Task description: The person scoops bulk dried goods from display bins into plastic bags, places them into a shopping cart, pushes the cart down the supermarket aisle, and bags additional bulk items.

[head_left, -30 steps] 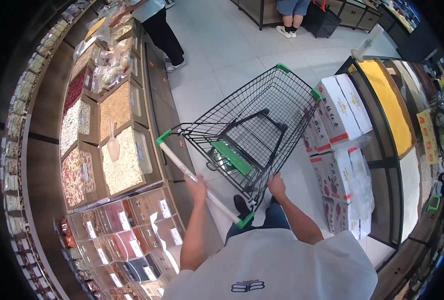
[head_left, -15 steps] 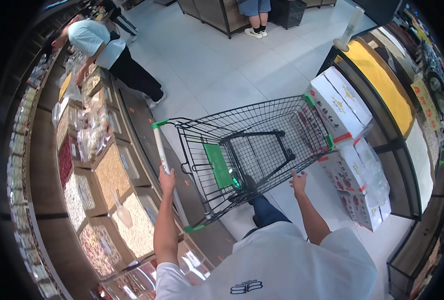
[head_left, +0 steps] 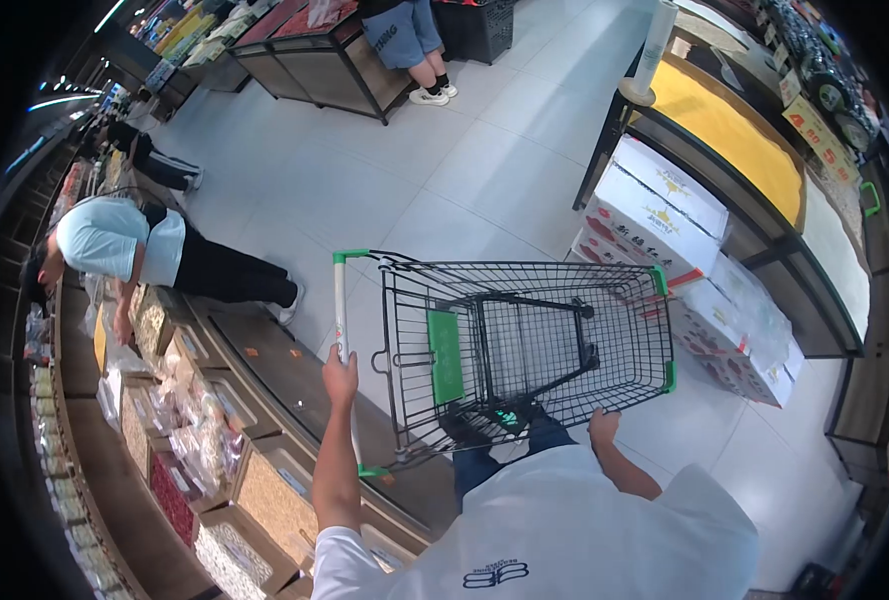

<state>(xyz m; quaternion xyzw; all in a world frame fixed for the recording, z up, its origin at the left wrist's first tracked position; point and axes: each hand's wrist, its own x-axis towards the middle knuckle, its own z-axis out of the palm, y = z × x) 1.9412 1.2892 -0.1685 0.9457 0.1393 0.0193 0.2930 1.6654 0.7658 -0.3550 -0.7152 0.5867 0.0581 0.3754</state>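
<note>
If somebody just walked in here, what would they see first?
Probably the big black wire shopping cart in the middle, with the person's left hand on its pale handle. Next might come the bright yellow patch at the upper right, above the white cartons. At the left, a shopper in a pale top bends over a display.
</note>
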